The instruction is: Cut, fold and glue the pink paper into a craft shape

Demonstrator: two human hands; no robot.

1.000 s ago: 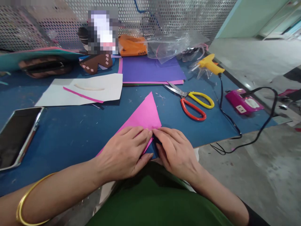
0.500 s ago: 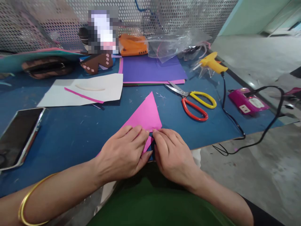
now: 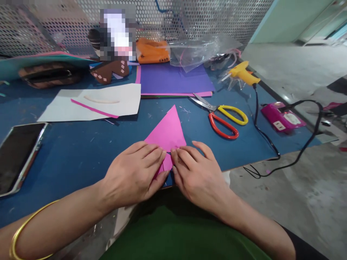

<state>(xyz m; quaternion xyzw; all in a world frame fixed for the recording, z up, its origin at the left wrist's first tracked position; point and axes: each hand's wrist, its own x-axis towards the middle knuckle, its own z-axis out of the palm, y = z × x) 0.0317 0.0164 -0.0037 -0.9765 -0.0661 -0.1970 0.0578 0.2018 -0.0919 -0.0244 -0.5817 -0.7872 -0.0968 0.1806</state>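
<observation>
A sheet of pink paper (image 3: 168, 131), folded into a pointed shape, lies on the blue table in front of me with its tip facing away. My left hand (image 3: 135, 169) grips its near left part, with fingers bent over the fold and the thumb below. Across from it, my right hand (image 3: 199, 173) pinches the near right corner with its fingertips, while one outer finger sticks up. A narrow folded flap of the same paper shows between the two hands. The rest of the near part is hidden under my left hand.
Scissors (image 3: 217, 110) lie half open to the right, near a yellow glue gun (image 3: 242, 73) and a magenta power socket (image 3: 282, 117) with a black cable. White paper (image 3: 58, 106) with a pink strip and a phone (image 3: 20, 155) lie left; purple sheets (image 3: 173, 79) lie behind.
Both hands have shifted slightly left along the near edge of the pink paper. More of the folded flap shows between them. One outer finger of my right hand has lifted.
</observation>
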